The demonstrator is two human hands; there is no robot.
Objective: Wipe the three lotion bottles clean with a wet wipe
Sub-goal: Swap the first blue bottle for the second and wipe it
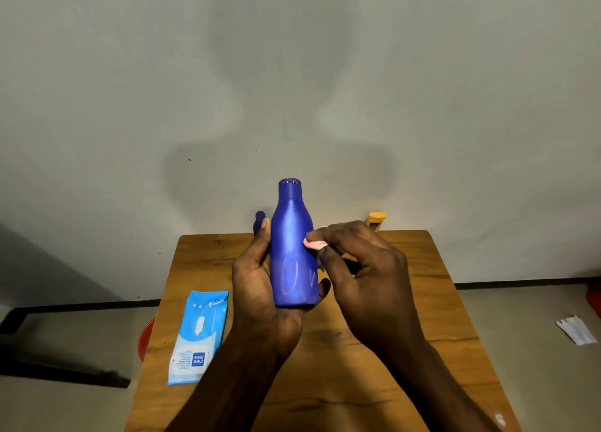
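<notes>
Red round object [147,337]: below the surface's left edge, partly hidden.
Wet-wipe pack [198,335], light blue, flat: near the left edge of the wooden surface [406,350].
Small blue bottle [259,222]: upright at the far edge, mostly hidden behind the left hand.
Left hand [260,279]: grasping the large blue lotion bottle [294,249] around its lower body, holding it upright above the surface's middle, cap on.
Wet wipe [314,244], small white wad: pinched in the right hand [364,272] and pressed against the bottle's right side.
Yellow bottle [375,220]: at the far edge, toward the right corner.
White wrapper [575,329]: on the floor, right of the surface.
</notes>
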